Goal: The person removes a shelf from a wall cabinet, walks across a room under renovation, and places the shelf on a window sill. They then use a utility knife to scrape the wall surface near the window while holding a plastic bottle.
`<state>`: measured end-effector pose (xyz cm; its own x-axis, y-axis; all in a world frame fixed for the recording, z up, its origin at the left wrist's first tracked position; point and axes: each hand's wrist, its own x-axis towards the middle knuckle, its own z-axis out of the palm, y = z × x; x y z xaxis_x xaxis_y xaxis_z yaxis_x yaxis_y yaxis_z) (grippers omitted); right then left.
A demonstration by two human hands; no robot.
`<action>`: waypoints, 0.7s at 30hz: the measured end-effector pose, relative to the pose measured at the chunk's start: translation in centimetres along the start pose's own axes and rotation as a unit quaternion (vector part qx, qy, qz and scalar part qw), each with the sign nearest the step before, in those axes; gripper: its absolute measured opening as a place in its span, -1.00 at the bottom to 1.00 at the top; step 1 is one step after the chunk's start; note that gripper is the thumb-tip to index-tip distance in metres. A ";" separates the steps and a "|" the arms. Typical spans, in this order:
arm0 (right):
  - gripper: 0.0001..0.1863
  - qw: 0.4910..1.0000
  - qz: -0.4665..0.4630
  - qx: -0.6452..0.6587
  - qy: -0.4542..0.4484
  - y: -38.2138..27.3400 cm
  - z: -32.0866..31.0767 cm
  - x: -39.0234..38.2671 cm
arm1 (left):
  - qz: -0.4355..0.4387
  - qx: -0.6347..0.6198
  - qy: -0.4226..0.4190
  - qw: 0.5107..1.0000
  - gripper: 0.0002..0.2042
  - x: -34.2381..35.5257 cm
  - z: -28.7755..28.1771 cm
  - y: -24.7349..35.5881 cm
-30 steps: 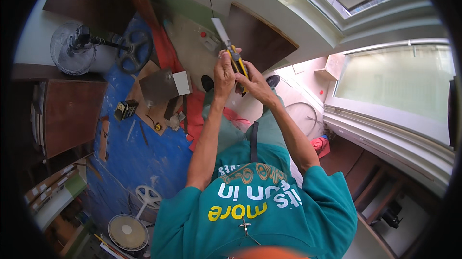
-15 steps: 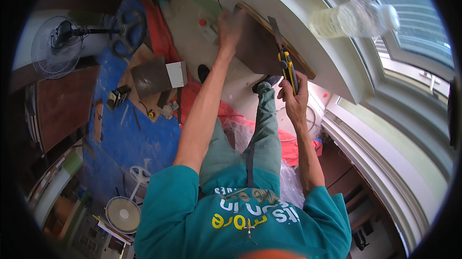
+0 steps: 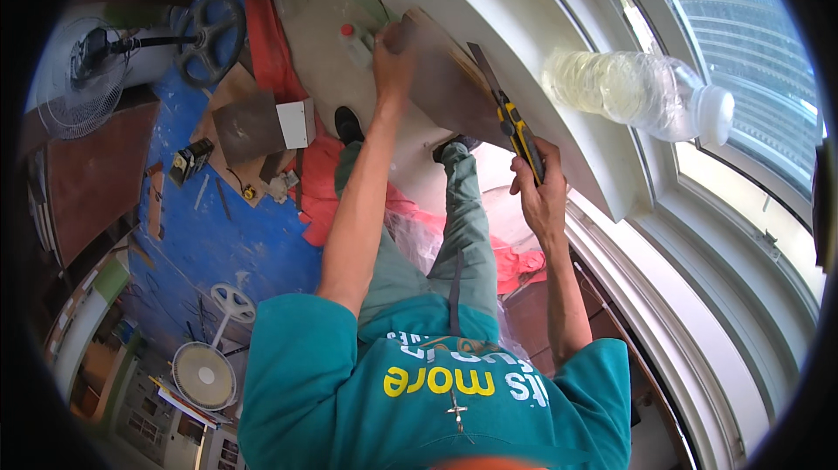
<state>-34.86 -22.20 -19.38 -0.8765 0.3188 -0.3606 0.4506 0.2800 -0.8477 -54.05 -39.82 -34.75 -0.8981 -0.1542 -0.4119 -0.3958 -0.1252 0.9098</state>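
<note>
My right hand (image 3: pixel 543 189) is closed round the handle of a yellow-and-black utility knife (image 3: pixel 521 140), its long blade pointing up and away from me. Behind the blade, a brown board (image 3: pixel 449 90) with a lighter wooden edge is tilted against the pale wall ledge. My left hand (image 3: pixel 394 73) is at the board's far left edge, with its fingers curled over it. Motion blur softens those fingers and that end of the board. The blade's tip lies close in front of the board's edge; I cannot tell whether it touches.
A clear plastic bottle (image 3: pixel 633 95) with a white cap lies on the window ledge at the right. Red cloth (image 3: pixel 327 195) spreads by my feet. On the blue floor sheet (image 3: pixel 262 252) are a dark box (image 3: pixel 249 130), a tape measure (image 3: pixel 249 192) and scraps. A fan (image 3: pixel 83 77) is at the far left.
The whole view has shifted, so the floor things sit further left. My left hand is less blurred at the board's edge. My right hand still holds the knife, a little lower in view.
</note>
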 end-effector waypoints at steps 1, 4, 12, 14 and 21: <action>-0.63 1.000 -0.008 -0.009 -0.004 0.0 -0.2 0.0 | 0.016 -0.013 -0.009 1.000 -0.33 0.1 -0.1 -0.3; -0.63 0.999 -0.012 -0.044 -0.003 0.0 -0.5 0.0 | 0.015 -0.026 -0.034 0.999 -0.31 0.4 -0.5 -0.6; -0.59 0.979 -0.116 -0.163 -0.025 -3.1 -0.7 0.9 | -0.006 -0.044 -0.069 0.997 -0.22 0.0 -0.5 1.7; -0.54 0.971 -0.125 -0.199 -0.048 -4.3 -0.8 1.5 | 0.001 -0.043 -0.069 0.997 -0.22 0.0 -0.5 2.0; -0.52 0.933 -0.211 -0.284 -0.066 -7.9 1.2 4.1 | 0.003 -0.080 -0.024 0.996 -0.33 -0.5 -1.7 0.4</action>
<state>-42.22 -24.22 -14.61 -0.9925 -0.0323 -0.1175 0.0443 0.8025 -0.5950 -53.46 -41.47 -34.28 -0.9101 -0.1098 -0.3996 -0.3574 -0.2805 0.8909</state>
